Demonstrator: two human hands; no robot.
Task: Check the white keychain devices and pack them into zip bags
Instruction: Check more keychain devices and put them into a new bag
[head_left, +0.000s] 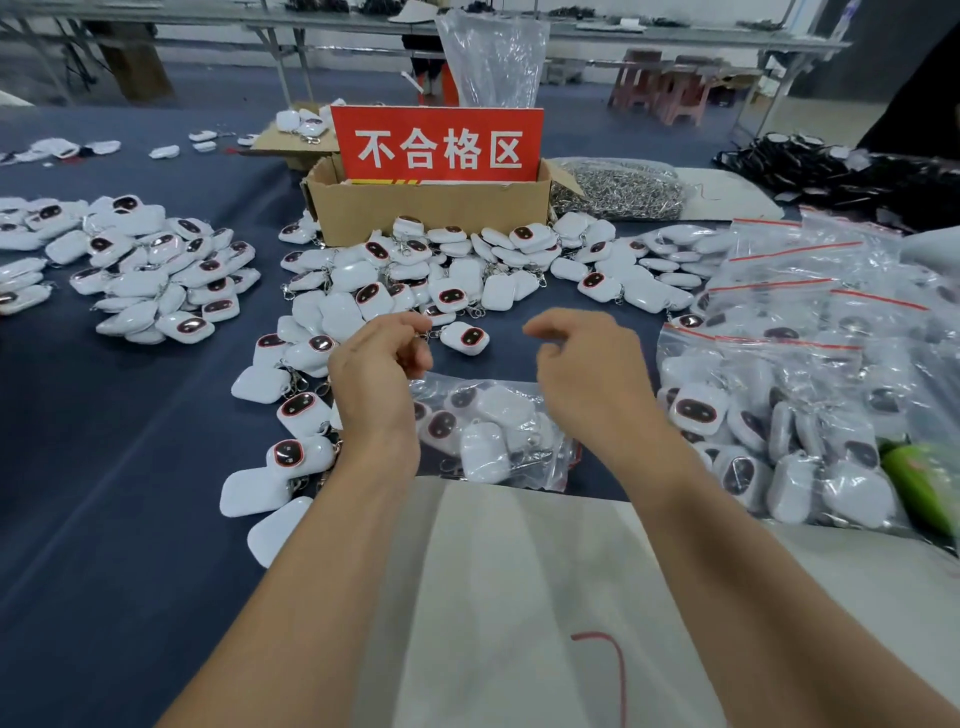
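The right hand (587, 358) had a loose, empty grip; the left hand (376, 364), I could not tell. A filled zip bag (493, 436) lay beneath, devices (340, 312) around.

near centre, filled zip bag (493, 431) flat on dark cloth (104, 441); over it left hand (379, 364), curled fingertips at the key ring of a lone white keychain device (466, 338), grip unclear; right hand (582, 358) loosely curled, holding nothing; far behind, cardboard box (426, 208) with red sign (436, 143); more packed bags (779, 415) right.
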